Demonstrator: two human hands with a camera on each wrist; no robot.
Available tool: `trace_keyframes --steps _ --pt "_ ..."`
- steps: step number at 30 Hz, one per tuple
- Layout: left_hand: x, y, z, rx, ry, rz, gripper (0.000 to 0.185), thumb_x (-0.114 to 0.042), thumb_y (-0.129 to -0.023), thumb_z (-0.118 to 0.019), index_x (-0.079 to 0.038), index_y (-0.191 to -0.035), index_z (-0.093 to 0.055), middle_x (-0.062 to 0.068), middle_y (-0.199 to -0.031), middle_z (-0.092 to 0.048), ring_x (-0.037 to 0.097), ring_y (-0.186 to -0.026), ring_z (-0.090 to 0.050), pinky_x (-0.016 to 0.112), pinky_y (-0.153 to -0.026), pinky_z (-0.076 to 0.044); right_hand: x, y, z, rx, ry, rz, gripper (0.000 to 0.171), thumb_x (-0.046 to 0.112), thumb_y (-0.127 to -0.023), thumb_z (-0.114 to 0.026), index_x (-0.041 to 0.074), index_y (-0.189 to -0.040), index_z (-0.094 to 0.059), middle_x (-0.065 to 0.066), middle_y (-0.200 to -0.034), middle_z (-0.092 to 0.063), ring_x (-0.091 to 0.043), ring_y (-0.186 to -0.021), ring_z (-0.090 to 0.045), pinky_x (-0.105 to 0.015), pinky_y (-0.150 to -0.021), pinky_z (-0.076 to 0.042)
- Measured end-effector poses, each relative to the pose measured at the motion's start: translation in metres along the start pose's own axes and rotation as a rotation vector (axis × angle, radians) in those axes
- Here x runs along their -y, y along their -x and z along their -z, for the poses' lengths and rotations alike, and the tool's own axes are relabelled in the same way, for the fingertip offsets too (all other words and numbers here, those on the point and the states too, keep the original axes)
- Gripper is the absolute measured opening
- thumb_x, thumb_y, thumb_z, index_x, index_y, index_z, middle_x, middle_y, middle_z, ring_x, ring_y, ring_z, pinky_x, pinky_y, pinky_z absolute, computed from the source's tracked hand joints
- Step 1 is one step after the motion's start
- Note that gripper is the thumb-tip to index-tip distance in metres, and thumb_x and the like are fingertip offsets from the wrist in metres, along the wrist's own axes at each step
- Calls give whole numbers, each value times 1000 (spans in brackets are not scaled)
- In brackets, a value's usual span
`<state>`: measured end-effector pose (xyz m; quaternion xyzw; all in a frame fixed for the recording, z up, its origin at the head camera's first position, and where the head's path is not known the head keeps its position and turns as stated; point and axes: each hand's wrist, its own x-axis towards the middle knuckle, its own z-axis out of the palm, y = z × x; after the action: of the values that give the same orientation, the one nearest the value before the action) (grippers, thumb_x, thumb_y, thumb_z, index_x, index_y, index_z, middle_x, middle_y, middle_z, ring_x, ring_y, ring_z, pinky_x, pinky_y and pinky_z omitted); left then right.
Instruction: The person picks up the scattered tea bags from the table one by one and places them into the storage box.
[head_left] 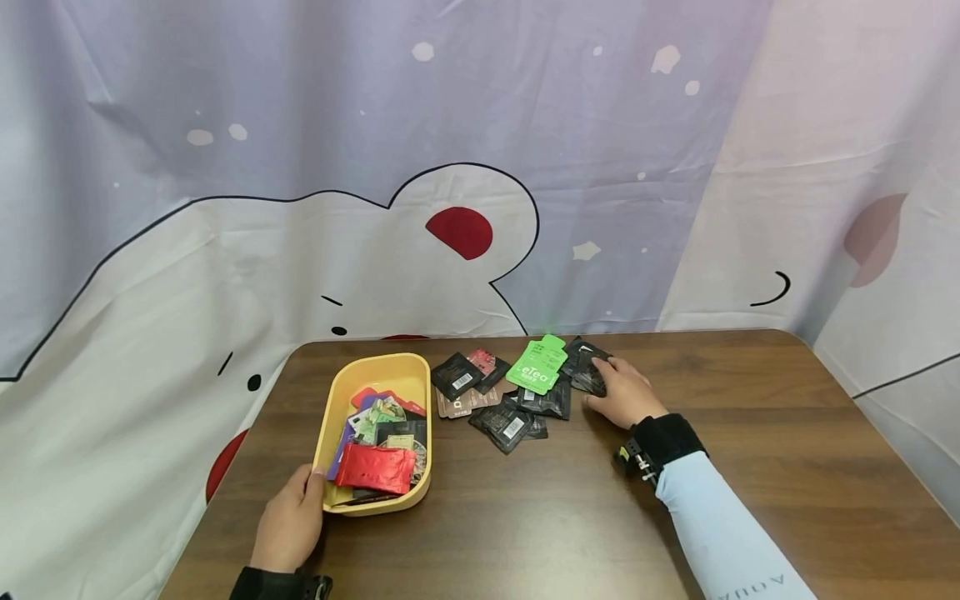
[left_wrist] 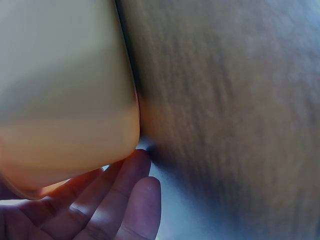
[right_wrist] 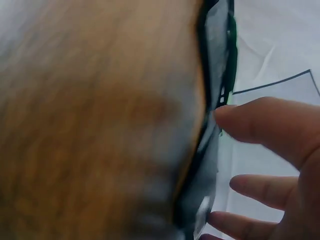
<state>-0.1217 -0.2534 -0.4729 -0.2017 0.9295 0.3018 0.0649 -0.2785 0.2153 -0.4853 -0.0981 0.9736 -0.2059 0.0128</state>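
Observation:
On the left of the table, my left hand (head_left: 288,521) holds a yellow plastic bin (head_left: 327,433) by its near left corner. Its thumb is at the rim, and the fingers (left_wrist: 140,205) lie along the outside wall in the left wrist view. Inside the bin are several small packets, with a shiny red packet (head_left: 375,468) on top. My right hand (head_left: 627,393) touches a black packet (head_left: 585,360) at the right end of a loose pile, its fingers spread. In the right wrist view the thumb (right_wrist: 265,122) meets the edge of dark packets (right_wrist: 212,80).
Beside the bin's right side lie several black packets (head_left: 501,427), a brown packet (head_left: 468,402) and a red-and-black packet (head_left: 486,364). A bright green packet (head_left: 537,364) rests on the pile. Behind the wooden table (head_left: 525,525) hangs a printed curtain (head_left: 600,167).

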Motion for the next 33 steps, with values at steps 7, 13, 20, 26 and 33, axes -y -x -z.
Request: trace_keyframes --steps 7,13,20,26,33 --pt "0 1 0 -7 -5 -13 51 -37 -110 -30 2 -139 -49 19 -111 -63 26 -88 -54 39 -73 -46 -9 -2 -4 -6 4 14 65 20 -92 -70 0 -149 -45 -36 -149 -39 -57 -133 -43 -69 -105 -36" --pt "1 2 1 -11 -8 -21 49 -35 -110 -31 1 -137 -50 18 -108 -62 25 -86 -54 37 -70 -44 -10 -3 -4 -2 12 19 61 18 -94 -67 1 -149 -46 -36 -149 -39 -57 -132 -43 -69 -104 -37" --pt "1 1 0 -9 -4 -19 51 -37 -110 -30 1 -139 -49 20 -114 -63 26 -89 -55 42 -75 -47 -11 -3 -4 -2 21 17 59 16 -94 -62 1 -148 -46 -35 -147 -41 -56 -131 -45 -68 -104 -38" --pt "1 1 0 -8 -7 -22 51 -36 -110 -30 1 -139 -49 20 -114 -63 26 -88 -55 41 -75 -47 -8 -3 -2 -9 2 4 55 16 -96 -56 0 -148 -47 -34 -146 -44 -55 -131 -46 -66 -105 -39" --pt "1 1 0 -10 -8 -21 52 -37 -110 -30 1 -140 -48 21 -115 -63 26 -89 -55 42 -76 -48 -8 -4 1 -32 -26 -6 49 9 -97 -49 -2 -145 -49 -34 -145 -45 -53 -132 -47 -63 -107 -40"
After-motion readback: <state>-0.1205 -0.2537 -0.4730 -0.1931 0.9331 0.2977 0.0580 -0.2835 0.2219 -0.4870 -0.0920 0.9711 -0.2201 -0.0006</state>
